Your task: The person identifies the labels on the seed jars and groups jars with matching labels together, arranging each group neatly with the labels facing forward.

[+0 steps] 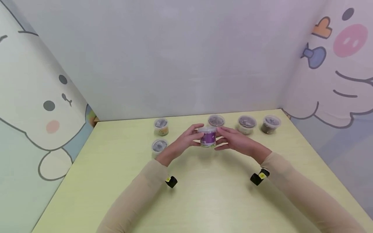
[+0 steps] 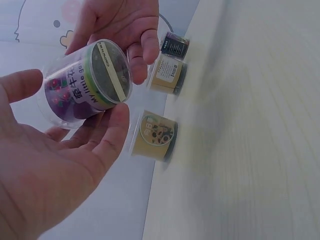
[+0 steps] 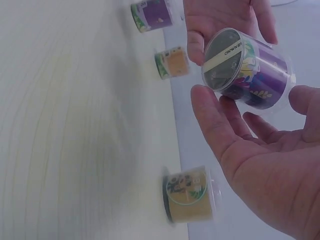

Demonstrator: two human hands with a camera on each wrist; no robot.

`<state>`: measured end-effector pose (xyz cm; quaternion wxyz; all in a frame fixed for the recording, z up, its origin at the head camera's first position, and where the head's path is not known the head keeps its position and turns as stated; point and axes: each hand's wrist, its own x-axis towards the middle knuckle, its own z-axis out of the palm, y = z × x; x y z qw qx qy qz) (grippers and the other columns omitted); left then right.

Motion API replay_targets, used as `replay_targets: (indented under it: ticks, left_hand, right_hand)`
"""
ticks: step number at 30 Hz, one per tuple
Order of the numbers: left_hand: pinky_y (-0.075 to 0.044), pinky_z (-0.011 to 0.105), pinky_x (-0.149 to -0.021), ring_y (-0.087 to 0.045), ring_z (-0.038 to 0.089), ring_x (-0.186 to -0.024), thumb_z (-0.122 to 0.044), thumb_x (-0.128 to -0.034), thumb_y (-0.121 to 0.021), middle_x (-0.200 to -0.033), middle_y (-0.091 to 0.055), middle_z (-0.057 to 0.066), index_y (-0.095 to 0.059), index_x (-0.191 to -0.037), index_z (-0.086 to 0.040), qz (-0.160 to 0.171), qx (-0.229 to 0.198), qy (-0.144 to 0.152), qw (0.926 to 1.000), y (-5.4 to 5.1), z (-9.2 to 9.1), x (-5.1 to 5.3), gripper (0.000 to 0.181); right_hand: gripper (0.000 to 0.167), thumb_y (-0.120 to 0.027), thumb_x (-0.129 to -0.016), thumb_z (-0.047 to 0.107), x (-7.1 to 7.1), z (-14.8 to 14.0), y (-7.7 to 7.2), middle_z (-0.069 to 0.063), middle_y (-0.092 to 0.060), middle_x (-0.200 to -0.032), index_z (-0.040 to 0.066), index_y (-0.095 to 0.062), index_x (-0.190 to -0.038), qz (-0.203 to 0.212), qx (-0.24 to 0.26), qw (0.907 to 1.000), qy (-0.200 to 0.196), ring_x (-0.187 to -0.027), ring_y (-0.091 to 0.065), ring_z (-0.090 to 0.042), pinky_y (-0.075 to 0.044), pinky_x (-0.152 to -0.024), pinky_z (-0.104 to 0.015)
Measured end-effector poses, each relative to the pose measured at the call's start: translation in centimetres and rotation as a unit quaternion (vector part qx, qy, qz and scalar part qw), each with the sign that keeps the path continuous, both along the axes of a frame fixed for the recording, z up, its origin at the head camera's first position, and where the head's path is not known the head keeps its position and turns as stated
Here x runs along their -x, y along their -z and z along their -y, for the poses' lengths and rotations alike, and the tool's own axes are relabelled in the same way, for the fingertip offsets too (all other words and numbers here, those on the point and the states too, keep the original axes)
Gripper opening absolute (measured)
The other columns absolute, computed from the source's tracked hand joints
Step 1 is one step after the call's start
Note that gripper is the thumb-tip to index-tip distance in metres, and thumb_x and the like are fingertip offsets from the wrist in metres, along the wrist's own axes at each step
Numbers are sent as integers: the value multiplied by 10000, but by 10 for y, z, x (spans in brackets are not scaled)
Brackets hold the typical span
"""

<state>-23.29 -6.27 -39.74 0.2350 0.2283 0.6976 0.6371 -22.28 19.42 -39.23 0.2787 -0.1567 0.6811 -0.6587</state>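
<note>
A clear round tub with a purple label point(image 1: 208, 137) is held up above the table between both hands. The left hand point(image 1: 186, 139) grips its left side, and the right hand point(image 1: 237, 141) grips its right side. In the left wrist view the tub point(image 2: 82, 87) lies tilted between the left hand point(image 2: 55, 170) and the other hand's fingers, its dark base with a pale strip showing. From the right wrist the same tub point(image 3: 255, 72) is seen with the right hand's point(image 3: 270, 160) thumb and fingers around it.
Behind the held tub stands a lidded tub point(image 1: 216, 120), with two more point(image 1: 246, 124) point(image 1: 270, 124) to its right. Two others point(image 1: 161, 126) point(image 1: 159, 147) stand at the left, the nearer beside the left wrist. A pale wall point(image 1: 186, 58) rises behind the table point(image 1: 122, 142).
</note>
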Motion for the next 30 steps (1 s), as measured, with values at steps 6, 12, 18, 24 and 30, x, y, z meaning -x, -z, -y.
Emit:
replay_targets:
  ticks: [6,12,18,24,30]
  left_hand:
    - [-455,477,-1043,-503,313,-1272,-344,-1034,-473,-1428,-437,187,-304,-1559,-137,5,-229,-52,9997,0,13,-1,589]
    - [-460,428,-989,-480,303,-1234,-319,-1016,-364,-1470,-389,185,-284,-1550,-112,77,-279,-366,9989,2,18,-4,578]
    - [-482,326,-859,-507,254,-1102,-312,-1029,-296,-1388,-443,171,-322,-1502,-101,-14,-163,-939,9954,9,13,-7,519]
    - [-522,318,-758,-546,251,-1013,-292,-1019,-273,-1295,-481,207,-336,-1430,-45,-327,-152,-1216,9919,10,7,-11,483]
    - [-521,322,-725,-550,241,-966,-281,-1016,-264,-1250,-501,190,-355,-1390,-59,-493,-6,-1277,9906,13,6,-10,444]
  right_hand:
    - [622,-422,-1089,453,2,18,6,-236,-475,-1366,-34,-357,-1471,-214,197,9989,354,-1092,-625,-300,-535,-955,-476]
    - [582,-462,-1084,420,-2,39,14,-210,-469,-1333,-10,-365,-1465,-297,425,9968,607,-1045,-624,-288,-546,-936,-471]
    - [531,-439,-1096,396,-4,51,18,-199,-470,-1283,-2,-391,-1444,-236,608,9952,730,-991,-632,-269,-552,-924,-477]
    - [526,-442,-1094,403,-3,54,19,-197,-487,-1248,-18,-420,-1408,-249,697,9945,741,-961,-636,-254,-558,-910,-479]
    - [530,-436,-1095,406,-3,54,19,-192,-498,-1242,-23,-419,-1406,-223,644,9951,717,-968,-635,-276,-560,-908,-476]
